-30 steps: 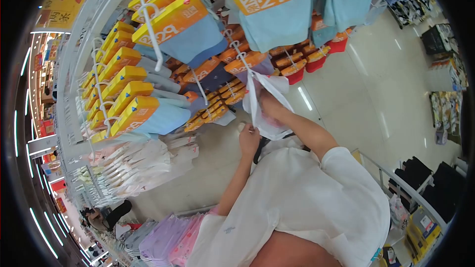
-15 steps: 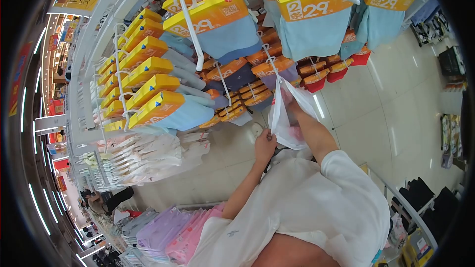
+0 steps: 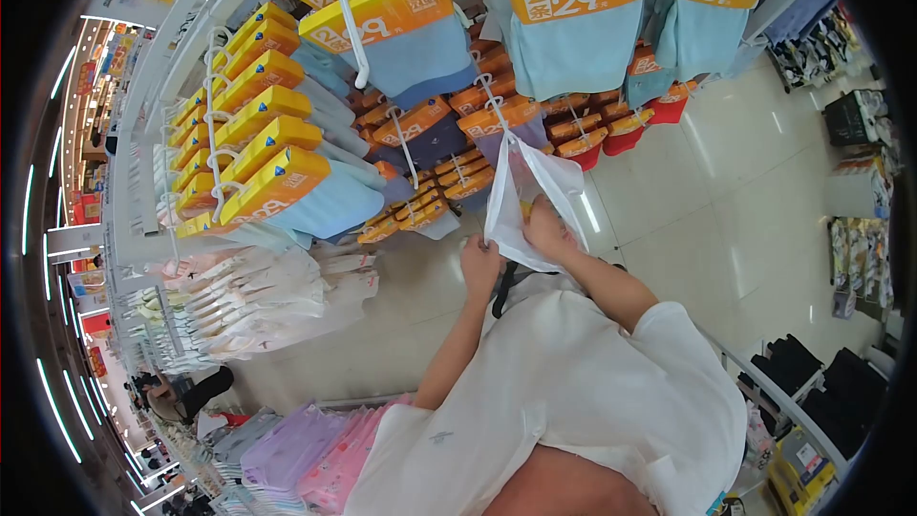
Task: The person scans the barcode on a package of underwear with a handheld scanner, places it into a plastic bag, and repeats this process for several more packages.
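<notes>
A white plastic bag (image 3: 564, 172) hangs by its handle from a white display hook (image 3: 493, 100) in front of me, its mouth pulled wide. My left hand (image 3: 480, 263) is closed on the near left edge of the bag. At the bag's opening, my right hand (image 3: 546, 231) has its fingers curled, partly inside the white plastic. Whatever those fingers hold, if anything, is too small to make out. Just behind the bag hang packs of underwear with orange card headers (image 3: 499, 118).
Light-blue underwear packs (image 3: 578, 48) with yellow price headers hang on hooks above. More packs (image 3: 277, 186) fill the left rack. Pale garments (image 3: 258, 301) hang below them, and purple and pink clothes (image 3: 306, 449) are at lower left. A person (image 3: 181, 397) crouches at far left.
My right hand has drawn back from deeper in the bag and now shows at its mouth. My left hand still grips the edge. The whole view has shifted slightly.
</notes>
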`<state>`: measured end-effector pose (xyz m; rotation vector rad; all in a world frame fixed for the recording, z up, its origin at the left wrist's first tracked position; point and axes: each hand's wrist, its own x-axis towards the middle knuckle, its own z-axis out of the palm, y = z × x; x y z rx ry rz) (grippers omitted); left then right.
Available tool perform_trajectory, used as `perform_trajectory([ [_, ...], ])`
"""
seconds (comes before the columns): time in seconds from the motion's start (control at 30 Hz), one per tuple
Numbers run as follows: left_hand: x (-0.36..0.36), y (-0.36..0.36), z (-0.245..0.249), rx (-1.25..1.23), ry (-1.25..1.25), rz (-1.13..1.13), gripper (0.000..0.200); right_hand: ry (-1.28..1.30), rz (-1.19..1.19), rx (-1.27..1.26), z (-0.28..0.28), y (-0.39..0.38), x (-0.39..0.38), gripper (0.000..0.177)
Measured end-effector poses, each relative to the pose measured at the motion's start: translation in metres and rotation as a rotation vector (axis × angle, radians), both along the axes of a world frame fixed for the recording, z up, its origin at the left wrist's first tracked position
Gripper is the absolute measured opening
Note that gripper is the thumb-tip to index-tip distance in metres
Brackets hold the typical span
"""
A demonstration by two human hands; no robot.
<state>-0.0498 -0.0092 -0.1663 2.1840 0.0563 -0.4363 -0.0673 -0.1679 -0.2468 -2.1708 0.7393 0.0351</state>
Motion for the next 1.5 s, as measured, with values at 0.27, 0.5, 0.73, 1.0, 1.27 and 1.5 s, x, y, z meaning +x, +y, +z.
perform_trajectory([
  [0.27, 0.008, -0.01, 0.025, -0.046, 0.027, 0.101, 0.019, -0.234, 0.017, 0.14, 0.176, -0.044, -0.05, 0.03],
  [0.5, 0.004, -0.013, 0.042, 0.013, -0.368, 0.078, 0.038, -0.695, -0.315, 0.801, 0.228, -0.071, -0.08, 0.037],
  [0.73, 0.0, -0.05, 0.203, -0.777, -0.193, -0.196, 0.047, -0.747, -0.134, 0.884, 0.274, -0.073, -0.077, 0.037],
  [1.0, -0.017, -0.059, 0.224, -0.507, -0.449, -0.015, 0.034, -0.762, -0.002, -0.103, 0.303, -0.048, -0.066, 0.073],
  [1.27, -0.033, -0.066, 0.241, -0.128, -0.936, -0.618, 0.071, -0.817, -0.141, 0.9, 0.312, -0.014, -0.066, 0.055],
  [1.5, 0.0, -0.055, 0.253, -0.546, -0.768, -0.101, 0.06, -0.777, -0.073, 0.918, 0.295, -0.044, -0.065, 0.034],
])
